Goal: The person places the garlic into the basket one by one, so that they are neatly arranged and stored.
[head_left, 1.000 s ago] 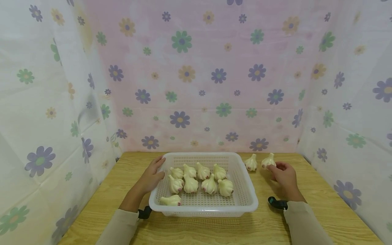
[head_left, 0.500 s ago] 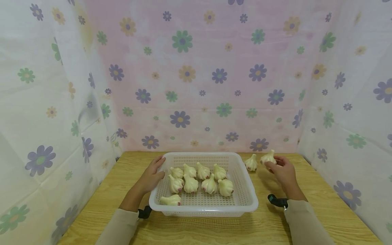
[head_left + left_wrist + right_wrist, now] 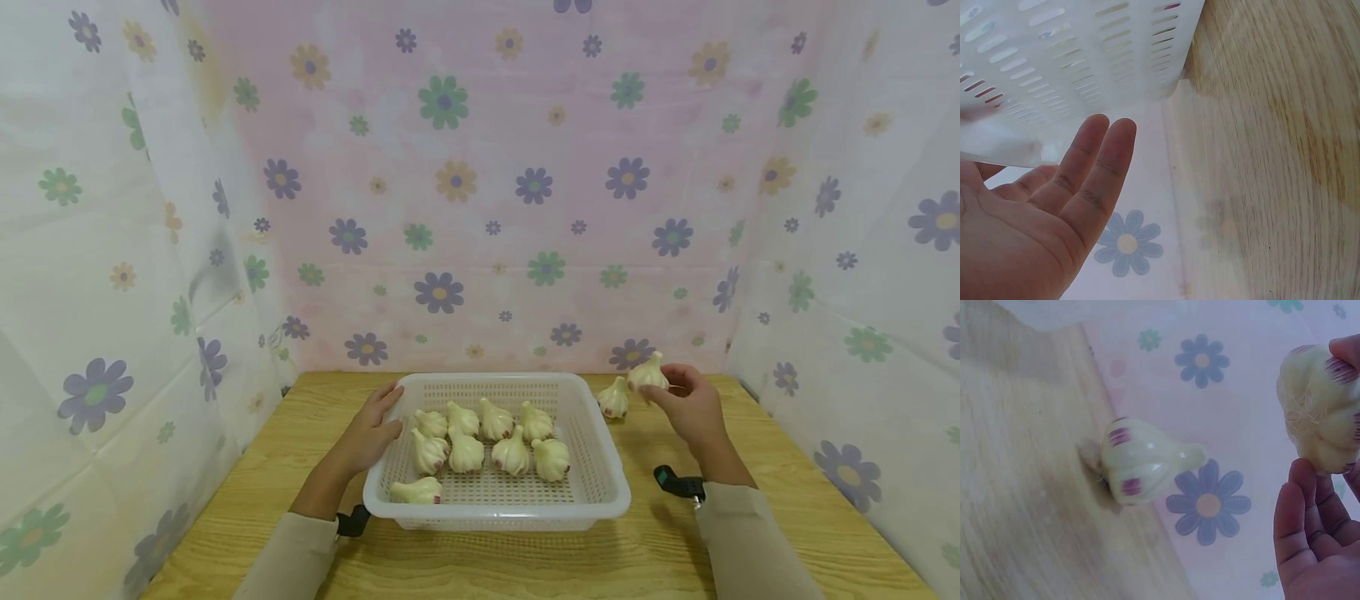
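Observation:
A white slotted plastic basket (image 3: 495,523) stands on the table with several garlic bulbs (image 3: 512,452) inside. My left hand (image 3: 371,433) holds the basket's left rim; in the left wrist view its fingers (image 3: 1107,172) lie nearly straight along the outer wall, and the thumb shows faintly through the slots. To the right, my right hand (image 3: 693,408) pinches a garlic bulb (image 3: 649,374) between thumb and fingertips, raised over the table, neck up. In the right wrist view the rooted base of that garlic bulb (image 3: 1319,412) faces the camera. Another garlic bulb (image 3: 614,400) stands beside the basket.
The wood-grain table (image 3: 495,567) ends at the back against a flowered cloth (image 3: 487,250), which also hangs on both sides. A black wrist device (image 3: 677,483) is strapped at the right wrist, another (image 3: 352,522) at the left.
My right hand has lifted the farther-right garlic bulb off the table and moved it up and left, close above the other loose bulb. The left hand and basket have stayed in place.

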A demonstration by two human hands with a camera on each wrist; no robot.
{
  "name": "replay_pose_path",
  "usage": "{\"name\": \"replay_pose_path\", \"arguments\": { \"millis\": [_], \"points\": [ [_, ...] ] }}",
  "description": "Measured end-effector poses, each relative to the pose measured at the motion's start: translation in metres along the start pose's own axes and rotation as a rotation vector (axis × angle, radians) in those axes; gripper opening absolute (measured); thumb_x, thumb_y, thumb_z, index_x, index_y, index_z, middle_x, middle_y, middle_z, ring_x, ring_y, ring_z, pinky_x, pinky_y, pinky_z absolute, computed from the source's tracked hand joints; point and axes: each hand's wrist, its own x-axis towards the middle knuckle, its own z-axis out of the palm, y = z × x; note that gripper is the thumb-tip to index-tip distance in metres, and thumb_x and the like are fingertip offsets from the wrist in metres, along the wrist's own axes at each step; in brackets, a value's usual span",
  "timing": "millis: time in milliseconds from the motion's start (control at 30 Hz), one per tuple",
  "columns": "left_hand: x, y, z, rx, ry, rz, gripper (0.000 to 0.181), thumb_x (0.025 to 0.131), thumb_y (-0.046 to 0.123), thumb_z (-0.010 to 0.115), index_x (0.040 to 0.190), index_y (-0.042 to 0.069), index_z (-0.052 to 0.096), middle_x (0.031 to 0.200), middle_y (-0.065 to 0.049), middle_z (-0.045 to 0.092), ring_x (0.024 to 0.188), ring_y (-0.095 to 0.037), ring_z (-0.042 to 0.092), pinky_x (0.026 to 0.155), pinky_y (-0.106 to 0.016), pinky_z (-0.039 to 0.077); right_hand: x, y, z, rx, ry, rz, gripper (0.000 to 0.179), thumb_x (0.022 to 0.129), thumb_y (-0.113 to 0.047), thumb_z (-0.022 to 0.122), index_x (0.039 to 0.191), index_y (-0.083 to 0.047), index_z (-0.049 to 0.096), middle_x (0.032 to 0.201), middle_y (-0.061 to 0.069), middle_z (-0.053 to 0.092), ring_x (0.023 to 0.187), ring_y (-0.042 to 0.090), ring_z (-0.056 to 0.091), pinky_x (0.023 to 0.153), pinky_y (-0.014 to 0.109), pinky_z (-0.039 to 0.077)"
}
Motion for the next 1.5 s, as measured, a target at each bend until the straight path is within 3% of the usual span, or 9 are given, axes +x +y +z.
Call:
{"name": "replay_pose_path", "arguments": {
  "millis": [267,467,600,733,933,1133,1267,1500],
  "points": [
    [0.000,0.000,0.001,-0.008,0.002,0.002,0.073,0.093,0.006,0.050,0.162,-0.003,0.027,0.172,-0.018,0.014,0.150,-0.048,0.031,0.107,-0.061,0.046,-0.005,-0.022,-0.001,0.015,0.022,-0.074,0.060,0.093,-0.043,0.075,0.137,-0.009,0.054,0.132,0.004,0.054,0.108,0.014,0.052,0.077,0.014,0.050],
    [-0.001,0.002,0.000,0.003,-0.002,0.000,0.072,0.095,0.006,0.050,0.162,-0.002,0.025,0.172,-0.016,0.013,0.151,-0.047,0.030,0.108,-0.060,0.046,-0.010,-0.041,-0.003,0.035,-0.006,-0.118,0.068,0.094,-0.041,0.075,0.148,-0.009,0.051,0.135,0.003,0.053,0.103,0.007,0.056,0.076,0.015,0.052],
    [-0.003,0.004,-0.001,0.004,-0.002,0.000,0.071,0.096,0.006,0.050,0.162,-0.002,0.025,0.172,-0.016,0.013,0.152,-0.048,0.029,0.108,-0.061,0.045,-0.013,-0.053,-0.004,0.060,-0.029,-0.155,0.072,0.094,-0.037,0.076,0.153,-0.007,0.049,0.131,-0.004,0.056,0.099,0.006,0.059,0.074,0.017,0.054],
    [-0.004,0.004,-0.001,-0.002,-0.006,0.003,0.071,0.096,0.006,0.050,0.162,-0.002,0.025,0.172,-0.017,0.012,0.152,-0.049,0.027,0.109,-0.062,0.044,-0.016,-0.063,-0.003,0.092,-0.042,-0.184,0.067,0.094,-0.035,0.076,0.150,-0.007,0.052,0.121,-0.013,0.060,0.097,0.007,0.062,0.076,0.017,0.055],
    [-0.004,0.006,-0.002,-0.001,-0.004,0.001,0.072,0.096,0.007,0.051,0.162,-0.001,0.026,0.172,-0.017,0.012,0.151,-0.049,0.029,0.108,-0.062,0.045,-0.019,-0.074,0.002,0.145,-0.086,-0.263,0.053,0.094,-0.028,0.077,0.139,-0.006,0.060,0.117,-0.010,0.064,0.096,0.008,0.068,0.080,0.019,0.058],
    [-0.004,0.005,-0.002,-0.005,-0.004,0.004,0.072,0.095,0.007,0.052,0.162,-0.001,0.027,0.172,-0.016,0.013,0.151,-0.048,0.030,0.108,-0.062,0.045,-0.021,-0.089,0.009,0.103,-0.159,-0.306,0.054,0.094,-0.027,0.077,0.141,-0.008,0.059,0.124,0.003,0.065,0.096,0.007,0.070,0.079,0.021,0.059],
    [-0.003,0.005,-0.002,-0.006,-0.007,0.005,0.072,0.096,0.007,0.051,0.162,-0.002,0.026,0.172,-0.016,0.013,0.151,-0.049,0.029,0.109,-0.063,0.044,-0.016,-0.099,0.016,0.045,-0.234,-0.350,0.052,0.093,-0.030,0.078,0.139,-0.012,0.062,0.126,0.011,0.067,0.100,0.016,0.072,0.081,0.025,0.060],
    [-0.001,0.003,-0.002,-0.005,-0.005,0.013,0.072,0.095,0.006,0.051,0.162,-0.003,0.026,0.171,-0.018,0.014,0.151,-0.048,0.028,0.111,-0.063,0.042,-0.007,-0.116,0.037,-0.043,-0.391,-0.410,0.046,0.089,-0.038,0.081,0.129,-0.020,0.066,0.123,0.005,0.070,0.105,0.027,0.073,0.081,0.031,0.062]
  ]
}}
